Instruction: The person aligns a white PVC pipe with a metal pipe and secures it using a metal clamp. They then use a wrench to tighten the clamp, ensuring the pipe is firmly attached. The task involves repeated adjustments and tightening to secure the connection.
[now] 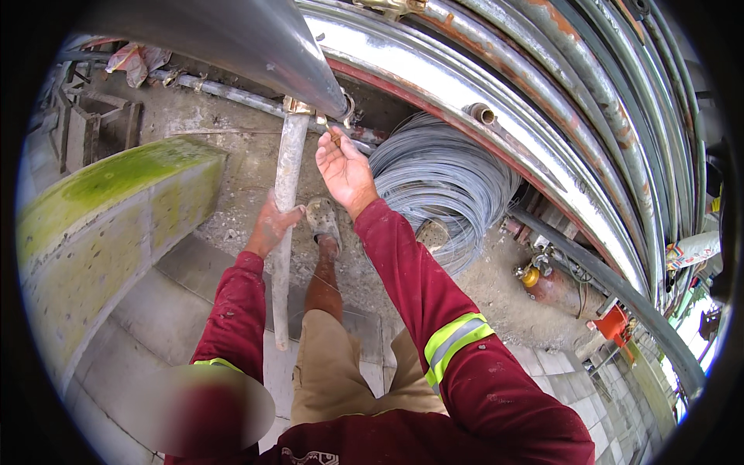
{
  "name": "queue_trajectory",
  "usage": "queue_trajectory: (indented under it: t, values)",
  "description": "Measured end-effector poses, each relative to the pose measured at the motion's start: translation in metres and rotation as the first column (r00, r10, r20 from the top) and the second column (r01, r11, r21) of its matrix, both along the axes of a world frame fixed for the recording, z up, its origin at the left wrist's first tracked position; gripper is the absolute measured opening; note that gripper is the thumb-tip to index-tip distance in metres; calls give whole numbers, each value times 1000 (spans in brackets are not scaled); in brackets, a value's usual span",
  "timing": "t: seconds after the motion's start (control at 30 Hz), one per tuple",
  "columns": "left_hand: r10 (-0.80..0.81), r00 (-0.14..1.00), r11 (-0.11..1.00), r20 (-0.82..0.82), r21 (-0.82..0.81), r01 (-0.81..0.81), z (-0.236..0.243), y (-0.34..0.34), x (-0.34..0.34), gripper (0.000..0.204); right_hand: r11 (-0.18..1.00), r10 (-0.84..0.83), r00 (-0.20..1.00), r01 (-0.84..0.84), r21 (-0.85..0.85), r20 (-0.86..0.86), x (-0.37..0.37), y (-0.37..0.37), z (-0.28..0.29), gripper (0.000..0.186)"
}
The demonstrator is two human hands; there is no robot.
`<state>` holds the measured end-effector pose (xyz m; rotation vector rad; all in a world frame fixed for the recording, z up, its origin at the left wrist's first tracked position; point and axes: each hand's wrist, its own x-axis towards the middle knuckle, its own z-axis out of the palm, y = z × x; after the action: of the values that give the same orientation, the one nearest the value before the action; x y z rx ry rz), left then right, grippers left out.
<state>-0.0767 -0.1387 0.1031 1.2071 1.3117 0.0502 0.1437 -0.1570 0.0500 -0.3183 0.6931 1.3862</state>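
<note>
My left hand [270, 228] is wrapped around a dusty grey scaffold pipe [285, 201] that stands nearly upright in front of me. The pipe's top meets a metal clamp [298, 107] under a large dark tube [256, 46]. My right hand [343, 169] is raised beside the clamp, palm toward me, with a small brownish piece [335, 136] pinched at its fingertips. Both arms wear dark red sleeves with yellow reflective bands. My foot in a worn shoe [323, 220] rests on the ground just right of the pipe.
A big coil of grey steel wire [442, 186] lies to the right. Curved rusty and shiny pipes [542, 101] arch overhead. A mossy concrete block wall [108, 217] stands at left, paving slabs [186, 294] below. A yellow-topped gas cylinder [542, 283] and red object [614, 322] lie right.
</note>
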Motion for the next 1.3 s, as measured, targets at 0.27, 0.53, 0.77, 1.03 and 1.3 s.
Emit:
queue_trajectory:
  t: [0.27,0.53,0.77,1.03,1.3]
  values:
    - [-22,999,1000,-35,-1,22,8,0,13,56,985,102,982,-78,-153,157,23,1,-3,18]
    - [-17,999,1000,-49,0,17,2,-1,10,57,928,363,854,-298,-222,373,25,-5,11,25]
    - [-42,999,999,-21,16,42,-9,-4,10,57,939,331,786,-216,-268,522,22,-3,5,29]
    - [-32,999,999,-11,28,32,-8,0,-3,59,848,512,461,-138,-511,725,7,7,32,26]
    - [-4,999,998,39,63,2,-12,-5,-8,64,863,505,295,-181,-471,811,-19,8,23,31]
